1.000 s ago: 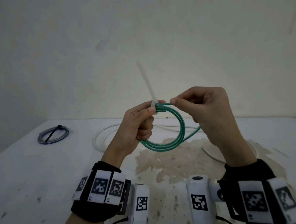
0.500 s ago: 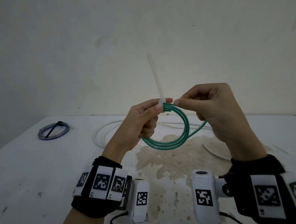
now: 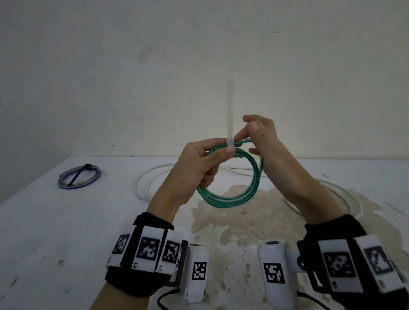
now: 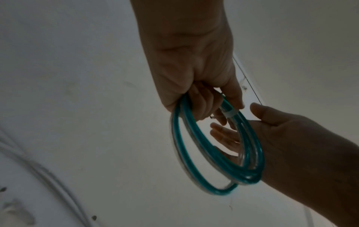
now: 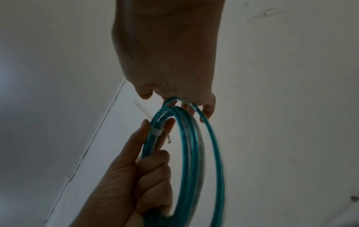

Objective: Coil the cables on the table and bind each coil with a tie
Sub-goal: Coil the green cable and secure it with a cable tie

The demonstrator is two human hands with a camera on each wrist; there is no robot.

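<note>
A green cable coil (image 3: 229,202) hangs in the air above the table. My left hand (image 3: 225,148) pinches it at the top, thumb and forefinger on the head of a white zip tie (image 3: 229,108). The tie's tail stands straight up. Its band (image 5: 156,131) wraps the strands, and a short cable end sticks out beside it. My other left fingers (image 5: 153,169) curl through the coil. My right hand (image 3: 246,133) is just right of the tie, fingers (image 4: 223,135) straight and spread behind the coil (image 4: 213,161), touching a strand without gripping it.
A blue coil bound with a black tie (image 3: 79,176) lies at the table's far left. A loose white cable (image 3: 146,182) loops across the back of the white table (image 3: 48,228), behind my hands. A brown stain covers the middle. A wall stands close behind.
The tie's tail swung from leaning left to upright. My right hand gave up its pinch on the green strand and moved in beside the tie. The coil rose slightly.
</note>
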